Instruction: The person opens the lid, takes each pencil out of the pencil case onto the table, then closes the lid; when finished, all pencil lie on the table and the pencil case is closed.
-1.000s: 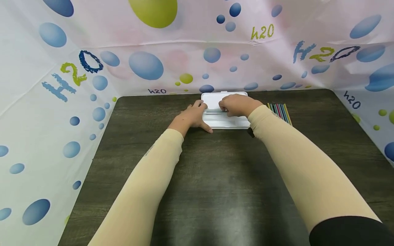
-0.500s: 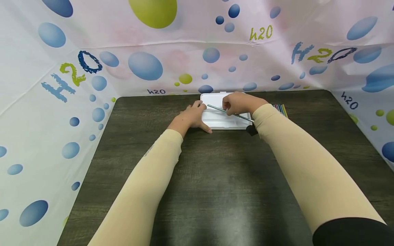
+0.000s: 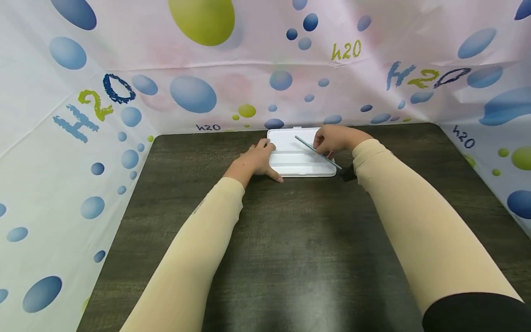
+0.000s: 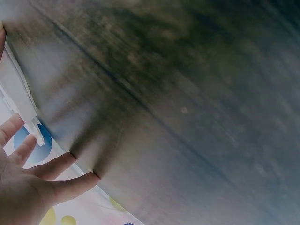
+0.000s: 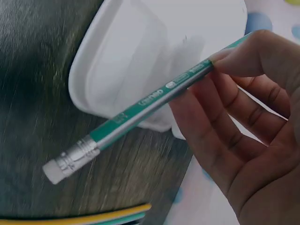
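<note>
A white pencil case [image 3: 296, 159] lies opened flat at the back of the table, and no other pencil shows inside it. My left hand [image 3: 258, 160] rests at its left end, fingers spread and mostly straight. The left wrist view catches that hand [image 4: 33, 183] beside the case's edge [image 4: 16, 79]. Over the case's right part, my right hand [image 3: 337, 138] pinches a green and silver pencil [image 5: 157, 101] between thumb and fingers. Its white eraser end [image 5: 55, 172] points toward the lower left of the right wrist view. In the head view the pencil [image 3: 306, 143] slants across the case.
Several coloured pencils, a yellow one [image 5: 75, 220] among them, lie on the table near the case's right end. In the head view my right arm hides them. A dotted white sheet [image 3: 244, 87] rises behind the dark wooden table [image 3: 265, 230].
The pencil was level across the case and is now lifted and slanted. My right hand has moved right with it, its arm now covering the coloured pencils. The left hand stays at the case.
</note>
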Tool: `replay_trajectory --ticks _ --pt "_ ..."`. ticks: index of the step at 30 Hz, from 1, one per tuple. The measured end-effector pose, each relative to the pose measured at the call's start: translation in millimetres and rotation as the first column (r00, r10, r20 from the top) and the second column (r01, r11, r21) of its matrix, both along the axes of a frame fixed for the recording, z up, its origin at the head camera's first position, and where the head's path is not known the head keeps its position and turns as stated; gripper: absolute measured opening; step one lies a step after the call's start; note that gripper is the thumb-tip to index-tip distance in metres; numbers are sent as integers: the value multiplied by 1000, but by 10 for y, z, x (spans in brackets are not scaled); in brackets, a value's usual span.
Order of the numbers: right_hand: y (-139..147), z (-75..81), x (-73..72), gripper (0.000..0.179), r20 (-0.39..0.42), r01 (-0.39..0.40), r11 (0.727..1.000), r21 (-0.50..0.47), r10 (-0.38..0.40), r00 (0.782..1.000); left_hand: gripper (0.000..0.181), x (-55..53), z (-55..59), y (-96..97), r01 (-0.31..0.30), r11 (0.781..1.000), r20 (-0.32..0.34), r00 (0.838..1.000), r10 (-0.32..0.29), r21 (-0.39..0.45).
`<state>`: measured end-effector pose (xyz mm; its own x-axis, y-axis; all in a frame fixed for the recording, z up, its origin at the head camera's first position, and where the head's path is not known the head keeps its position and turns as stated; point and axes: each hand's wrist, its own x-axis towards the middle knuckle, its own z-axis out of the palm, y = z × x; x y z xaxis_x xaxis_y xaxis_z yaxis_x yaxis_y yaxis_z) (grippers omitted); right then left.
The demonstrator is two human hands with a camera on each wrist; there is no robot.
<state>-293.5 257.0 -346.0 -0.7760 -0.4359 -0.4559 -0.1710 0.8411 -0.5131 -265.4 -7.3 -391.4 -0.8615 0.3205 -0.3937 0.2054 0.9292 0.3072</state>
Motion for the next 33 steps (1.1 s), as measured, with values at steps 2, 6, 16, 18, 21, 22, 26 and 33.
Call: replay_trajectory --ticks 2,6,16,18,21,22,26,33 --pt "85 6 -1 22 10 16 1000 -1 -16 1000 114 -1 -8 -3 4 1000 -2 1000 -4 0" --pt "275 -43 -29 26 48 76 997 -27 -74 996 114 0 -9 -11 8 1000 1 1000 -8 4" --pt "781 -256 -31 35 239 256 955 -149 -216 947 114 8 12 -20 24 1000 15 1000 -24 -12" --pt "868 -270 -16 36 254 288 944 -160 -242 936 114 3 8 -21 23 1000 15 1000 -23 -11" --pt "993 -287 15 37 276 338 926 -168 -285 918 114 -5 -12 -20 23 1000 17 1000 -22 -9" --pt "1034 -290 25 37 285 353 921 -168 -297 911 114 -5 -20 -19 22 1000 18 1000 -21 -7" --pt "1200 -289 57 39 299 387 910 -150 -331 895 114 -10 -33 -12 20 1000 18 1000 -20 -5" --pt "1470 -231 117 46 304 436 897 -68 -398 865 115 -17 -30 11 19 1000 18 1000 -19 -7"
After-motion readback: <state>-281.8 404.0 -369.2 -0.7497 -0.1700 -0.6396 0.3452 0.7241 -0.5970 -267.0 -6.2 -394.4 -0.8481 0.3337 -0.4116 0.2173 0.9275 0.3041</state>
